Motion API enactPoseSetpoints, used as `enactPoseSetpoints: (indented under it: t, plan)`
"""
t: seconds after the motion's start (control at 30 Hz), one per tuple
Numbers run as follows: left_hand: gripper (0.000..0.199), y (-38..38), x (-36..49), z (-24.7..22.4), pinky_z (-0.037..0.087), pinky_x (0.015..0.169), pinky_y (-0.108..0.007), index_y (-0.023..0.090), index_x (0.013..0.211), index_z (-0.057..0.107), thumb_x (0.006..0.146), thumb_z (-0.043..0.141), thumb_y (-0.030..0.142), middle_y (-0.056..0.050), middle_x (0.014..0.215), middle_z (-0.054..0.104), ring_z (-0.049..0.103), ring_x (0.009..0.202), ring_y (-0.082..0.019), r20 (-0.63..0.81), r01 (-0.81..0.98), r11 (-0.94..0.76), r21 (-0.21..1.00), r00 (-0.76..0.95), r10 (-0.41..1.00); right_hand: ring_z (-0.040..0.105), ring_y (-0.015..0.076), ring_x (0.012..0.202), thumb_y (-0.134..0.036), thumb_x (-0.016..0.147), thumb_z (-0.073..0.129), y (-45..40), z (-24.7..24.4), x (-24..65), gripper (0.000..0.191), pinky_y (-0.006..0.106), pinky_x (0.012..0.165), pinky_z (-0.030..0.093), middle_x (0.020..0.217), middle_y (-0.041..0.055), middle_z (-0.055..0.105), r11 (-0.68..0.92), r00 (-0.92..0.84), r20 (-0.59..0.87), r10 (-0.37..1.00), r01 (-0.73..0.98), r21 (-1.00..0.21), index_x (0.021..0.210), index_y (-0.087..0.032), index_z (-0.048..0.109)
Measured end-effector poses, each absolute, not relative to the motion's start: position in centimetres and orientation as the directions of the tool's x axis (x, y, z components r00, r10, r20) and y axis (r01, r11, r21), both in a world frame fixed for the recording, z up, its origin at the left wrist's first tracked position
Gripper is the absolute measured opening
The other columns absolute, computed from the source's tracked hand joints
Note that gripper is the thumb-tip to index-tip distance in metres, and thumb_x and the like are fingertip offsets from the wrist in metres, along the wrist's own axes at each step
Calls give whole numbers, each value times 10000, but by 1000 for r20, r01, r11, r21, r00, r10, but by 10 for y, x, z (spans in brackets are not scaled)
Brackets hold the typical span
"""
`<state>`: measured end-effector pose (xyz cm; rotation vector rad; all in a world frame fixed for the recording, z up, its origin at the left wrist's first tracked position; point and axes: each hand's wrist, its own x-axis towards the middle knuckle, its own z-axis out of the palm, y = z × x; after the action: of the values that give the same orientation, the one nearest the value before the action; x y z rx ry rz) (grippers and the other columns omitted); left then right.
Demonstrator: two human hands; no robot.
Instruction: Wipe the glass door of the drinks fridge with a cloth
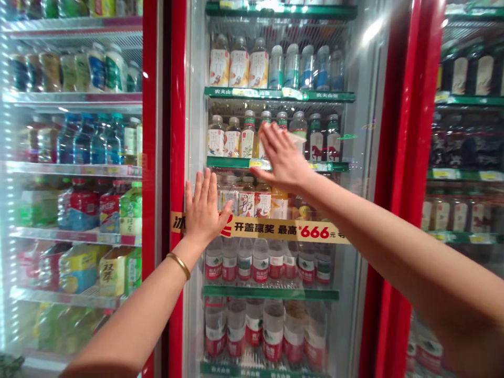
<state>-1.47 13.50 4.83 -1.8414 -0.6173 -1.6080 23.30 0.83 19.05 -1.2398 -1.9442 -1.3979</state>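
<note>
A red-framed glass cooler door [178, 131] is closed in front of me. My left hand [205, 210] is spread flat against the left part of the glass, over the end of a yellow printed strip [283, 229]; a gold bangle [179, 265] circles that wrist. Higher and to the right, my right hand [284, 156] has its fingers stretched out at the glass, with something whitish, perhaps a cloth, showing behind it; whether the hand holds it I cannot tell. Behind the glass stand rows of bottles, including red-labelled water bottles [273, 331] at the bottom.
At the left, another cooler holds drinks on shelves [79, 97], with blue bottles [82, 139] among them. A third cooler with dark bottles [482, 76] stands at the right. Red frames [409, 131] separate the units.
</note>
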Motion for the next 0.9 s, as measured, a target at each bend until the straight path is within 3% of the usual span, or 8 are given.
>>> enactPoseSetpoints:
  t: [0.07,0.13,0.33,0.4,0.53,0.6,0.73,0.9]
  plan:
    - [941,138,-13,46,48,1435,-607,179,1784,5,1077,476,584,-140,1860,49,43,1750,-324,991,696,-708,-119,126,-43,49,252,1750,-847,1041,146,12,170,217,1013,517,1443,90,1874,56,107,248,-709,488,509,664,705,1780,-154,160]
    - [967,140,-12,45,65,1434,-615,155,1780,-13,1072,479,592,-154,1858,9,9,1748,-339,993,700,-706,-107,103,-49,83,212,1746,-788,1072,158,15,168,212,931,471,1445,95,1869,27,145,329,-783,319,535,540,774,1778,-182,195]
    - [976,142,-11,44,73,1437,-607,159,1780,-26,1069,479,596,-151,1863,11,16,1749,-338,994,706,-701,-99,96,-43,-1,334,1745,-721,1092,173,36,248,187,952,622,1417,40,1865,154,36,72,-509,762,401,847,527,1753,-37,142]
    - [995,141,-11,43,60,1439,-596,144,1775,-55,1069,461,617,-155,1861,-40,-17,1748,-335,996,702,-707,-81,81,-34,35,310,1746,-696,1102,193,41,239,167,920,578,1427,49,1865,147,90,119,-602,671,432,776,620,1754,-48,178]
    - [1013,140,-14,42,42,1437,-586,140,1760,-133,1077,369,693,-165,1851,-126,-76,1745,-317,997,702,-708,-72,52,-50,163,203,1733,-625,1129,186,41,208,156,780,478,1436,99,1848,47,242,341,-844,252,473,439,831,1753,-167,287]
    - [1033,140,-14,42,54,1437,-578,145,1760,-138,1065,331,749,-172,1855,-115,-66,1747,-309,996,702,-707,-90,74,-53,136,219,1737,-595,1135,162,43,220,159,769,501,1434,78,1855,57,215,280,-799,374,472,538,795,1755,-153,271]
    - [1062,141,-17,43,56,1439,-556,156,1770,-102,1037,290,816,-174,1866,-75,-45,1751,-303,995,681,-727,-90,85,-43,56,306,1742,-542,1135,104,54,245,143,790,595,1418,31,1866,125,129,50,-480,792,377,864,501,1750,-60,217]
    - [1110,141,-23,44,20,1434,-549,170,1779,-60,1001,303,873,-177,1869,-66,-47,1752,-314,990,624,-769,-137,116,-82,141,216,1737,-571,1145,144,33,158,166,753,467,1442,84,1855,42,231,151,-665,613,425,721,677,1745,-145,303]
